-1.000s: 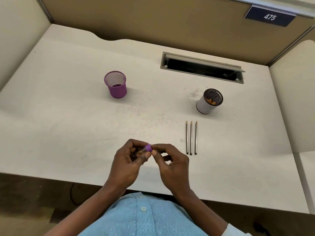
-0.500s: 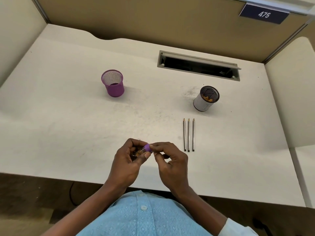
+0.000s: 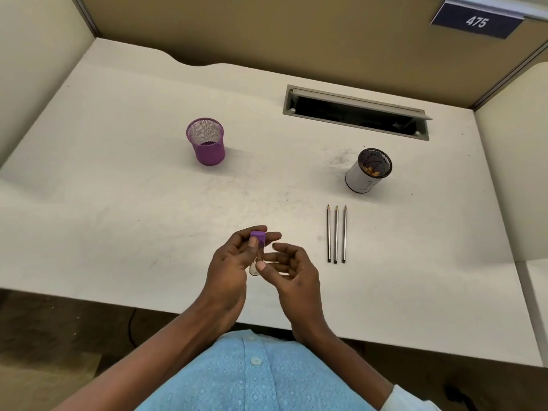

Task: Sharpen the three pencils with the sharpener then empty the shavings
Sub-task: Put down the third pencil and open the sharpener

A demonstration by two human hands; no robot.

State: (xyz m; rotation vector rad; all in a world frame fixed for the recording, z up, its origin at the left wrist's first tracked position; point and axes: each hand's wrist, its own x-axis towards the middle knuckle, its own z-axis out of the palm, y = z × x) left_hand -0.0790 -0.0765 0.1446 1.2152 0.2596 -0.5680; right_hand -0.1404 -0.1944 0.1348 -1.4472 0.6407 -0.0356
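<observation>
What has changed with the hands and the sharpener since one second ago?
The left hand turned the sharpener so its purple cap points away from the person; the right hand let go of the cap and opened. The pencils stayed in place.

Sharpener (image 3: 258, 236): clear body partly hidden by my left hand (image 3: 228, 262) thumb and right hand (image 3: 296, 277) thumb, so I can't tell what's inside. Pencils (image 3: 336, 234): tips too small to judge. White cup (image 3: 361, 180): contents unclear. My forearms are cut off at the bottom edge.
</observation>
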